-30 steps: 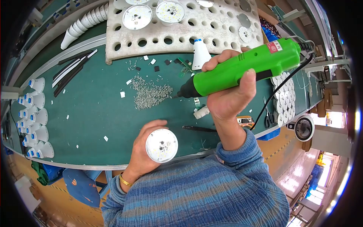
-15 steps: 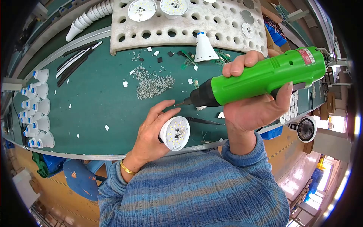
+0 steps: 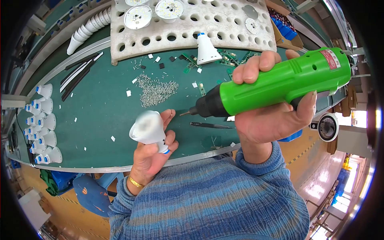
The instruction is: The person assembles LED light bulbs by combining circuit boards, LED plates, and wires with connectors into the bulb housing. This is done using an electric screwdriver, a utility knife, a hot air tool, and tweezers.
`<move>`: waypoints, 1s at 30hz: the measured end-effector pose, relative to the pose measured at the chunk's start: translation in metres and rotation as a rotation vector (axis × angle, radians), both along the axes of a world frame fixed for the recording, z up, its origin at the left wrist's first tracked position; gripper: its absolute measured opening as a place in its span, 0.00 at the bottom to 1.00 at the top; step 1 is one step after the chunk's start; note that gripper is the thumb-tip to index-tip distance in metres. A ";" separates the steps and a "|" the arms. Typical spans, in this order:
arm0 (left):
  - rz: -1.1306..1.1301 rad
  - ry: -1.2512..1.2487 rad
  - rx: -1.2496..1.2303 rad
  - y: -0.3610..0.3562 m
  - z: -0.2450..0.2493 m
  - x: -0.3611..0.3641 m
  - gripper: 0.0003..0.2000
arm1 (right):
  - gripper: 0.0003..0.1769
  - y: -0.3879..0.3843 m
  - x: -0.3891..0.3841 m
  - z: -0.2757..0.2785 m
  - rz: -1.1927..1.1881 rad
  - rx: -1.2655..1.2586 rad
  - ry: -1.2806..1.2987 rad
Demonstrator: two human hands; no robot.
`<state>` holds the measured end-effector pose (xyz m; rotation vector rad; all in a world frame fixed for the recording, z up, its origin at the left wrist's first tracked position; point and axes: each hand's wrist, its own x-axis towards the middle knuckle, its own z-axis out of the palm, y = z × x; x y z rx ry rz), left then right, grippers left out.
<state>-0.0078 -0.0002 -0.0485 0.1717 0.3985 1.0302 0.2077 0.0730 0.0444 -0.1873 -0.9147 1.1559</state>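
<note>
My left hand [image 3: 150, 160] is closed around the narrow end of a white LED bulb housing [image 3: 150, 135] with a blue cap. The housing is tilted, wide end up and to the left, and that end is blurred. My left index finger reaches beside the housing toward the bit. In my right hand [image 3: 260, 122] is a green electric screwdriver [image 3: 280, 85] with a black nose. Its thin bit points left, a short way from my left fingertips and apart from the housing. Behind both hands lies a pile of small screws [image 3: 156, 92]. Black tweezers [image 3: 210, 125] rest below the bit.
A white foam board [image 3: 156, 47] with holes carries several LED bulb housings at the back. One housing [image 3: 207, 52] stands wide end down before it, near green circuit boards [image 3: 228, 60]. More housings [image 3: 48, 122] line the left edge. Dark and white strips [image 3: 80, 74] lie back left.
My left hand has moved left and turned the bulb housing, so its LED face no longer faces me and its blue cap shows. The screwdriver has shifted slightly; the head view has moved.
</note>
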 end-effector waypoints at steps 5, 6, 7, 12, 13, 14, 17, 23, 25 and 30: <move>-0.062 -0.141 -0.039 -0.001 0.001 0.001 0.45 | 0.32 0.000 -0.007 -0.006 0.015 0.051 -0.012; -0.071 -0.145 -0.039 -0.002 0.001 0.002 0.45 | 0.32 0.000 -0.007 -0.007 0.018 0.051 -0.013; -0.081 -0.150 -0.040 -0.002 0.001 0.003 0.45 | 0.32 0.000 -0.008 -0.007 0.016 0.049 -0.017; -0.081 -0.151 -0.049 -0.002 0.001 0.003 0.45 | 0.32 -0.002 -0.009 -0.007 0.024 0.020 -0.011; -0.083 -0.152 -0.051 -0.002 0.001 0.003 0.45 | 0.32 -0.002 -0.009 -0.007 0.024 0.018 -0.010; -0.085 -0.154 -0.048 -0.002 0.001 0.003 0.45 | 0.32 -0.002 -0.009 -0.007 0.020 0.015 -0.011; -0.088 -0.154 -0.044 -0.002 -0.001 0.002 0.45 | 0.32 -0.001 -0.010 -0.008 0.005 0.010 -0.018; -0.069 -0.078 -0.070 -0.003 0.001 0.003 0.45 | 0.32 0.001 -0.009 -0.010 0.004 0.011 -0.042; -0.073 -0.069 -0.059 -0.003 0.000 0.003 0.45 | 0.32 0.002 -0.009 -0.010 0.000 0.014 -0.048; -0.066 -0.039 -0.053 -0.003 -0.001 0.003 0.45 | 0.33 0.002 -0.010 -0.011 0.001 0.007 -0.059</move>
